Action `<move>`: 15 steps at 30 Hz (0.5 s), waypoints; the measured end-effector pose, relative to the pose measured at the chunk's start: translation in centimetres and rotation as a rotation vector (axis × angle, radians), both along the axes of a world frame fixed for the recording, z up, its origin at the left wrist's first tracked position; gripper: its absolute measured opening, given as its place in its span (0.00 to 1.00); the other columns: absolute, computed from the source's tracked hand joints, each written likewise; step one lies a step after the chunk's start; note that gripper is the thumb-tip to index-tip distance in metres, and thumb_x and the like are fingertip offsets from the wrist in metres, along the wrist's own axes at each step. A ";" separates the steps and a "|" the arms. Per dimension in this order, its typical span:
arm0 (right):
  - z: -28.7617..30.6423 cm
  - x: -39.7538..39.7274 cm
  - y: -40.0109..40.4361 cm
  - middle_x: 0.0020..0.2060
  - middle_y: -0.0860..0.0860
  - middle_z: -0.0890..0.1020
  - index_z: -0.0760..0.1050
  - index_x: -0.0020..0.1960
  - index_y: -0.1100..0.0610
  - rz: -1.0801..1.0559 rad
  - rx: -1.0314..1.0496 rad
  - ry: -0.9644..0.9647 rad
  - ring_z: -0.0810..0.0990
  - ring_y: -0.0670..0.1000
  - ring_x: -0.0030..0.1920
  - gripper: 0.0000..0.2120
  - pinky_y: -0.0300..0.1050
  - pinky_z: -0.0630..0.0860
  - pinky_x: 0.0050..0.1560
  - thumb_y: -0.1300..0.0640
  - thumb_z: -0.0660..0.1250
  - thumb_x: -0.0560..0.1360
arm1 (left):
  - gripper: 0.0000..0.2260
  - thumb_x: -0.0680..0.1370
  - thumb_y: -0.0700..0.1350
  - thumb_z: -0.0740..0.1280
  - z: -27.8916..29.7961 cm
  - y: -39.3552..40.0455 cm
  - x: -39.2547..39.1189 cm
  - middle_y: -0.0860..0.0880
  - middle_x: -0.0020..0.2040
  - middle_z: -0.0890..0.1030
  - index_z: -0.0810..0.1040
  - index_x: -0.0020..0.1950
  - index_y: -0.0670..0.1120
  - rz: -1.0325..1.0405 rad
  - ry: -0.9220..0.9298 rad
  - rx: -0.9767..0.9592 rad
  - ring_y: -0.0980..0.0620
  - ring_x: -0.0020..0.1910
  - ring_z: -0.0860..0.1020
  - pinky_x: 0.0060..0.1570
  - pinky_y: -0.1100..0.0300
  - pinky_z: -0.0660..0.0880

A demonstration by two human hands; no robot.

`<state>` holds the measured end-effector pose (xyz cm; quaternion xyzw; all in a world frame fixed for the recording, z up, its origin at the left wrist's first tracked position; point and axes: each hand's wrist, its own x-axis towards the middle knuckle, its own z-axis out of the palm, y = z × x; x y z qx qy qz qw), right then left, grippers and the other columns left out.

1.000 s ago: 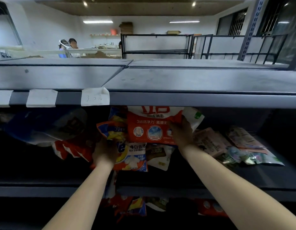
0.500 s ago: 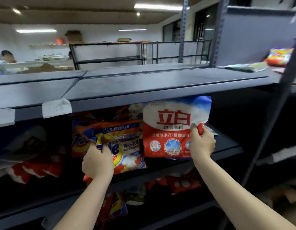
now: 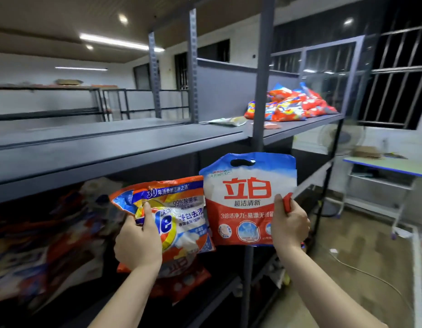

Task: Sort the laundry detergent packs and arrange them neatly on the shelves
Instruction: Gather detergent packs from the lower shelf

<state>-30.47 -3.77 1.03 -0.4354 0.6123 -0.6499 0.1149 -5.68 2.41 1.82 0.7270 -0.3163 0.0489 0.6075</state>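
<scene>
Packs on the lower shelf [image 3: 39,245] are blurred beyond identification; a red pack [image 3: 181,280] is largely hidden behind the left hand [image 3: 137,242] (only partial lettering shown).

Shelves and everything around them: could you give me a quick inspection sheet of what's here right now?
Surface: dark metal shelf, its near stretch bare.
Job's things: orange detergent pack gripped by the left hand; red and white detergent pack gripped by the right hand; pile of packs at the shelf's far right end.
Clutter: jumbled packs on the shelf below, blurred; a pale flat pack lying alone on top.
Hands: both holding packs up, in front of the shelving.
Cables: white cable across the floor, right.
Surroundings: fan, side table, barred window, ceiling lights.
</scene>
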 end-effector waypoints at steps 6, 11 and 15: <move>1.3 -7.9 -1.6 0.33 0.48 0.77 0.74 0.39 0.55 -0.125 -0.028 0.027 0.79 0.54 0.36 0.16 0.46 0.75 0.41 0.45 0.59 0.79 | 0.20 0.78 0.60 0.59 1.7 -4.4 -7.3 0.49 0.29 0.75 0.70 0.33 0.48 -0.160 0.023 -0.061 0.43 0.32 0.76 0.38 0.54 0.69; 1.8 -15.1 -5.8 0.33 0.48 0.78 0.73 0.39 0.52 -0.183 -0.050 0.022 0.81 0.55 0.37 0.15 0.52 0.78 0.45 0.44 0.59 0.78 | 0.18 0.78 0.59 0.60 3.2 -9.7 -14.5 0.54 0.29 0.76 0.69 0.32 0.51 -0.246 0.077 -0.144 0.54 0.28 0.75 0.31 0.62 0.66; 2.3 -21.3 -10.7 0.36 0.52 0.82 0.73 0.39 0.51 -0.190 -0.031 -0.020 0.82 0.54 0.37 0.17 0.56 0.80 0.45 0.40 0.58 0.78 | 0.17 0.79 0.58 0.60 4.5 -14.7 -21.1 0.57 0.28 0.75 0.69 0.32 0.52 -0.263 0.099 -0.170 0.56 0.28 0.75 0.31 0.63 0.65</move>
